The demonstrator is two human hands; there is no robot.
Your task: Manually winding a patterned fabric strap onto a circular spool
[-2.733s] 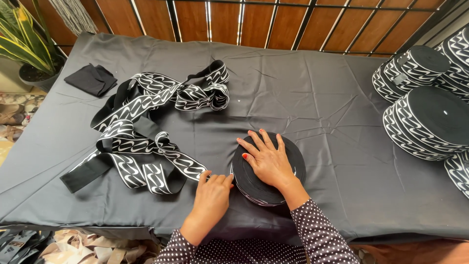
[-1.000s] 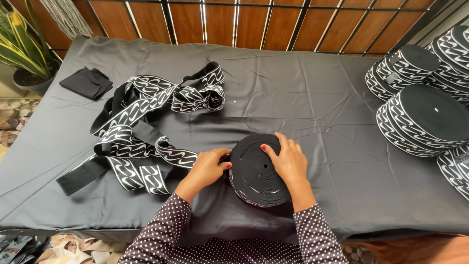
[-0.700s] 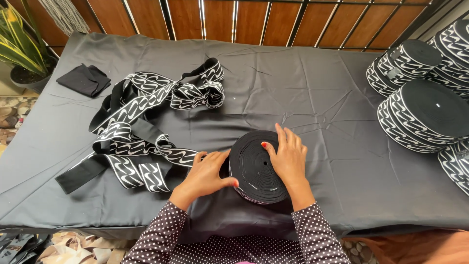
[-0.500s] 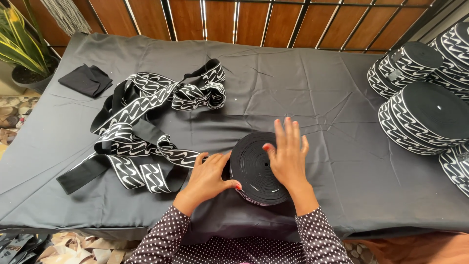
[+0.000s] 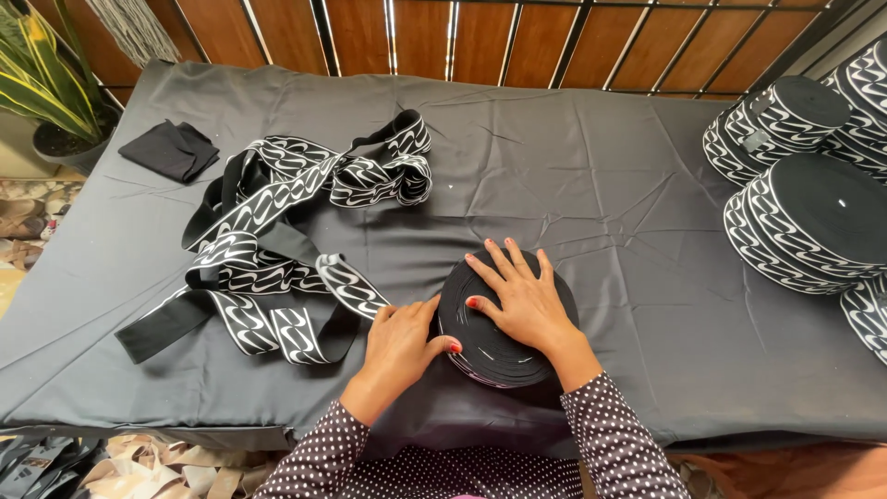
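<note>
Table draped in dark cloth (image 5: 573, 185); finished rolls (image 5: 813, 212) stacked at its right edge, loose patterned band (image 5: 296, 240) trailing across the left half, a folded black cloth (image 5: 171, 150) at far left. Black roll of band (image 5: 504, 323) lies flat near the front edge. Right hand (image 5: 522, 300), fingers spread, now presses flat on its top face instead of cupping the right rim as a second ago; left hand (image 5: 402, 342) stays against the left rim where the band feeds in, grasping nothing. The winding appears steadied rather than turned
</note>
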